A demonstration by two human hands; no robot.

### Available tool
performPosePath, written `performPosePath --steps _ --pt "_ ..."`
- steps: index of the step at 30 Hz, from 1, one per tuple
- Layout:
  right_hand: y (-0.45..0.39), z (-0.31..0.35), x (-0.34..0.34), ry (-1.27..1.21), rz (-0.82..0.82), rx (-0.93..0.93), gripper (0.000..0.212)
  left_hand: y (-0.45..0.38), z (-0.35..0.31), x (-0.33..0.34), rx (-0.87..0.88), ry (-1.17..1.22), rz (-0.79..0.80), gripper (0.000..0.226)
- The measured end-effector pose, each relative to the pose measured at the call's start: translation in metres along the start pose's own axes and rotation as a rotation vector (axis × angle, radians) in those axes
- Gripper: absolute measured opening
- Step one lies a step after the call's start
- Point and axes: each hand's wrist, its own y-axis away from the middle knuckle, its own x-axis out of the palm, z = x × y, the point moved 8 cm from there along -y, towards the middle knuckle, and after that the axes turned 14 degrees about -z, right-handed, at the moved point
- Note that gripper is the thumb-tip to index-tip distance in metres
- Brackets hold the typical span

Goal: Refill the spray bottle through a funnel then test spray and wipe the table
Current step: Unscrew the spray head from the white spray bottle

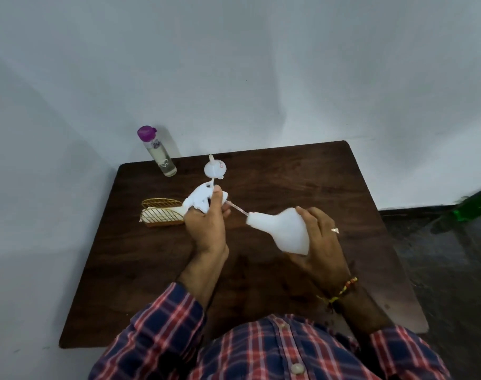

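The left hand (206,229) gripped the sprayer (199,200), its tube just out of the bottle (281,233) clasped in the right hand (318,242) above the tabletop (288,171). Best stand the bottle upright before seating the funnel (215,168).

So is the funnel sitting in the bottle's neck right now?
No, the funnel lies on the table, apart from the bottle held in the right hand.
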Motion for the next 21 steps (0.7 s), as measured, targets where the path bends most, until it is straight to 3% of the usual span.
performPosePath --steps 5,9,15,21 --pt "0.026 -0.046 0.006 -0.238 0.02 0.18 0.095 -0.041 -0.047 -0.019 0.034 0.12 -0.089 0.026" --pt "0.043 -0.075 0.019 -0.208 0.069 0.399 0.099 -0.077 -0.062 -0.04 0.072 0.079 -0.085 0.012" --pt "0.049 -0.09 0.056 -0.241 0.142 0.65 0.097 -0.117 0.022 -0.082 -0.097 -0.121 -0.188 0.032" --pt "0.049 -0.09 0.088 -0.17 0.186 0.717 0.099 -0.137 0.113 -0.13 -0.264 -0.279 -0.23 0.016"
